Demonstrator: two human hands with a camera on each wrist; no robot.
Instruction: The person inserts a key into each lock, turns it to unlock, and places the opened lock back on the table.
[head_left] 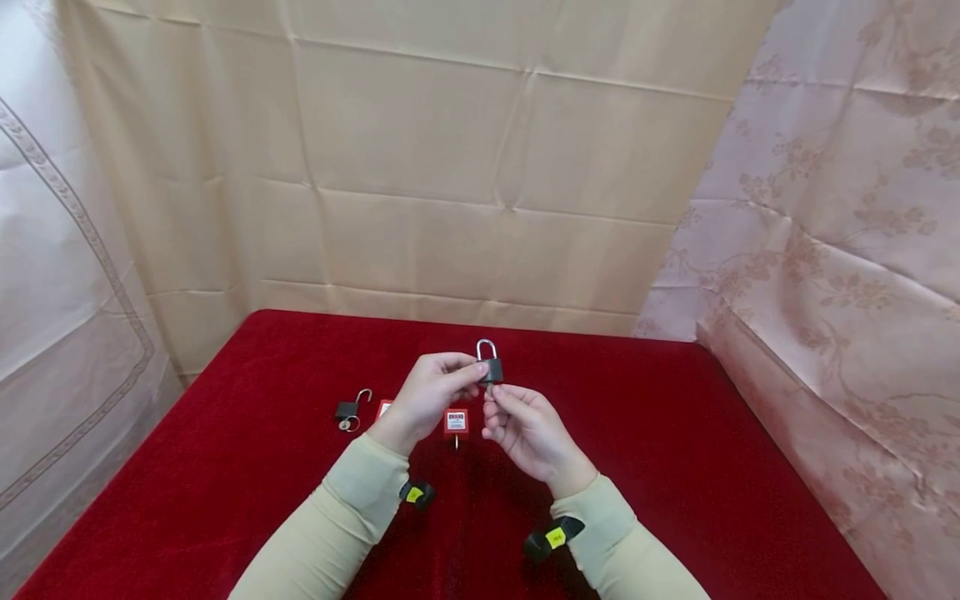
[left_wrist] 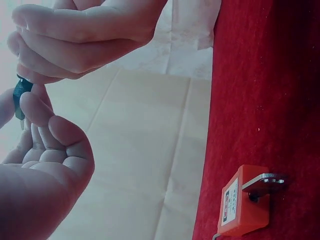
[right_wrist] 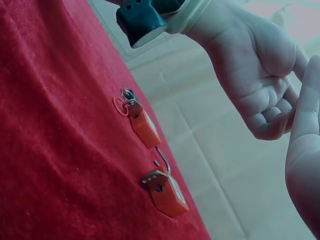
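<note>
My left hand (head_left: 431, 392) holds a dark padlock (head_left: 492, 371) up over the table, thumb on the front of its body and fingers behind. The silver shackle points upward. Just under the lock body, my right hand (head_left: 528, 429) pinches a small key (head_left: 489, 389) between thumb and forefinger, mostly hidden by the fingertips. In the left wrist view the dark lock body (left_wrist: 22, 92) shows edge-on between the two hands. The right wrist view has the hands meeting at its right edge, the lock hidden there.
On the red cloth-covered table (head_left: 637, 467), a red padlock (head_left: 456, 421) with a key in it lies below the hands. A second red padlock (head_left: 385, 407) is partly behind the left hand. Farther left lies a dark padlock (head_left: 347, 410) with its shackle open and a key ring.
</note>
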